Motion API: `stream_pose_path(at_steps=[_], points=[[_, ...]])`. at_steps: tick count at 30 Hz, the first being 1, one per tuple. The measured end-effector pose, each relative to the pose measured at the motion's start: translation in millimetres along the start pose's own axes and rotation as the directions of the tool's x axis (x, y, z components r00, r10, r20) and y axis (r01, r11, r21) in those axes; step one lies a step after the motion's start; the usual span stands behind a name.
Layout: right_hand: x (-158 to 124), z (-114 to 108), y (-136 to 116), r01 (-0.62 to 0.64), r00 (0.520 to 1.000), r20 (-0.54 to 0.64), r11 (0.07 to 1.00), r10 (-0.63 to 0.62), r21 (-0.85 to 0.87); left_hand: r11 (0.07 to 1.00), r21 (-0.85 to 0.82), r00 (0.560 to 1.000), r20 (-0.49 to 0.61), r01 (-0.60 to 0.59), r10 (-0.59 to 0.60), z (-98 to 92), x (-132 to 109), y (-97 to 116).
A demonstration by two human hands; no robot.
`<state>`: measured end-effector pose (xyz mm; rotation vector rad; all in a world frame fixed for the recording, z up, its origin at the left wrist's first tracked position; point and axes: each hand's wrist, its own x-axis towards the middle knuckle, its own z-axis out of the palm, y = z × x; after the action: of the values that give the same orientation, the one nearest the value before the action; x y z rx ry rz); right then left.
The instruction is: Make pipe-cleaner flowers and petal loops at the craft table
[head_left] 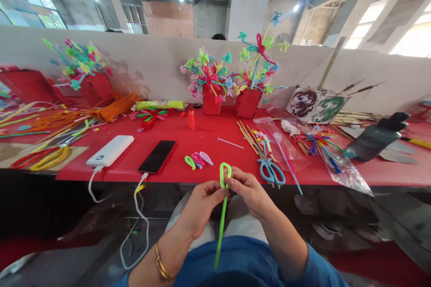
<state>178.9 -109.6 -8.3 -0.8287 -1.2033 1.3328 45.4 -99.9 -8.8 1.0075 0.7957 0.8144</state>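
Note:
Between both hands is a bright green pipe cleaner, its top bent into a loop and its long tail hanging down over my lap. My left hand pinches it just below the loop, thumb on the near side. On the loop's right side my right hand grips it between thumb and fingers. Both hands are just in front of the table's near edge. Beyond them on the red tabletop lie small looped pipe cleaner pieces in green, pink and lilac.
A black phone and white power bank, both cabled, lie to the left. Blue-handled scissors are at the right edge. Red boxes with pipe cleaner flowers stand behind. A dark bottle leans far right; red and yellow scissors lie far left.

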Motion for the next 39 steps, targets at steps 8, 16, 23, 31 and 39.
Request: stream_pose_path(at_steps=[8, 16, 23, 31, 39], points=[[-3.4, -3.7, 8.1, -0.123, 0.989, 0.101, 0.982, 0.109, 0.146, 0.996, -0.018, 0.992, 0.099, 0.083, -0.081, -5.2, -0.8, -2.9], [-7.6, 4.4, -2.5, 0.008, 0.997, -0.072, 0.988, -0.019, -0.153, 0.998, 0.039, 0.995, 0.093, 0.044, -0.048, -6.8, -0.9, 1.2], [-10.7, 9.6, 0.4, 0.071, 0.982, -0.161, 0.979, -0.102, -0.191, 0.997, 0.011, 0.997, 0.029, -0.073, 0.073, -7.1, 1.1, 12.1], [-12.3, 19.3, 8.3, -0.042, 0.969, -0.246, 0.974, -0.014, -0.221, 0.969, -0.102, 0.968, -0.134, -0.226, 0.212, -1.0, 6.1, 2.0], [-11.8, 18.2, 10.2, -0.051, 0.959, -0.284, 0.977, -0.010, -0.207, 0.953, 0.078, 0.950, -0.091, -0.291, 0.298, -2.6, 5.5, 0.3]])
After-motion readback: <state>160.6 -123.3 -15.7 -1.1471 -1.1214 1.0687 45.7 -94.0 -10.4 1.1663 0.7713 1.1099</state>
